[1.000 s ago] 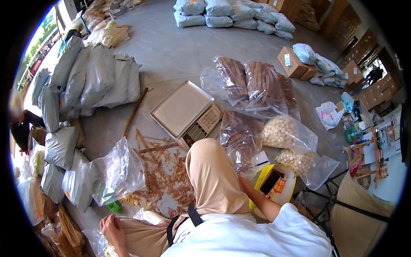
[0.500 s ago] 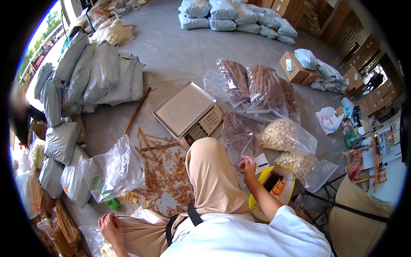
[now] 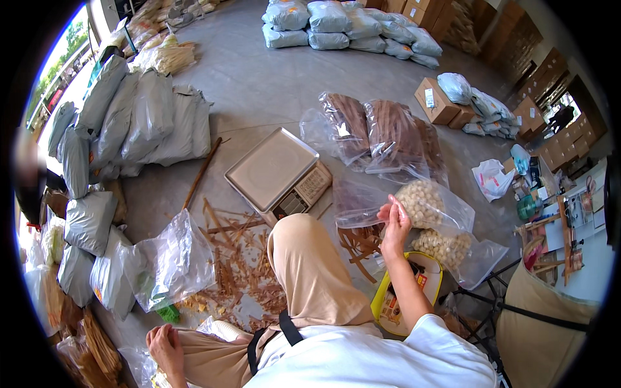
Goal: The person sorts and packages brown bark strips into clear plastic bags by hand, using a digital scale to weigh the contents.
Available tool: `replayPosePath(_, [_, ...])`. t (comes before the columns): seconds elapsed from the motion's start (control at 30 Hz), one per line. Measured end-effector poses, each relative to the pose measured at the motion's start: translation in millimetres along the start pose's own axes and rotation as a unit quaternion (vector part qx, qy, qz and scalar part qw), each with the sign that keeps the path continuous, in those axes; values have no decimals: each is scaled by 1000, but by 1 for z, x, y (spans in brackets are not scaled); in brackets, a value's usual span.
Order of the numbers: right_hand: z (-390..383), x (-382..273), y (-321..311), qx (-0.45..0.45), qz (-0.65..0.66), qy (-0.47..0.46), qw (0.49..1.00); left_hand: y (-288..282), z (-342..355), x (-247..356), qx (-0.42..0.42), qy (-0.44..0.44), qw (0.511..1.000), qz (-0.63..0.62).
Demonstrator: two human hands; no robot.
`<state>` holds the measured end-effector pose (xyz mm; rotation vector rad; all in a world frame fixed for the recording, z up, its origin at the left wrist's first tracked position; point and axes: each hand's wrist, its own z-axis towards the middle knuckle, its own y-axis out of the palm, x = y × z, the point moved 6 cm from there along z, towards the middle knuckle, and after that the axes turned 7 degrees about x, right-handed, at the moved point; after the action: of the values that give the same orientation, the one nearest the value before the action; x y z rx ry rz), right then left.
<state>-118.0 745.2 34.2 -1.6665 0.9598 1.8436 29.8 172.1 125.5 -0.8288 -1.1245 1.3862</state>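
My right hand [image 3: 396,227] is raised right of my knee, its fingers stretched out. It overlaps the edge of a clear plastic bag [image 3: 359,200] with something brown behind it; whether the fingertips press the plastic cannot be made out. Beside it lie a clear bag of pale, roundish pieces [image 3: 422,199] and a second such bag [image 3: 445,246]. Brown strips [image 3: 361,246] show below the plastic. Under my right forearm stands a yellow-rimmed container [image 3: 435,271] with small packages inside. My left hand [image 3: 166,351] rests on my left leg, fingers loosely curled, with nothing visible in them.
A weighing scale [image 3: 275,169] with a bare tray stands beyond my knee. Broken brown strips [image 3: 242,278] litter the floor beside an empty-looking clear bag [image 3: 171,262]. Grey sacks [image 3: 152,119] are piled at left. Bags of brown strips [image 3: 394,132] lie ahead. A black-legged chair [image 3: 543,323] stands right.
My right hand has moved up and away from me, its fingers straightening. The clear plastic's near edge has shifted farther off, baring brown strips. My left hand stays on my leg.
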Motion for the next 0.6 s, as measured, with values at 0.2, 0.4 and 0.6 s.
replayPosePath(0.2, [14, -55, 18, -55, 30, -67, 996, 9, 8, -3, -51, 2, 997, -54])
replayPosePath(0.4, [10, -95, 58, -164, 53, -59, 983, 12, 21, 30, -92, 1, 983, -156])
replayPosePath(0.6, [-2, -126, 84, -246, 57, -39, 967, 4, 33, 63, -101, 26, 970, -218])
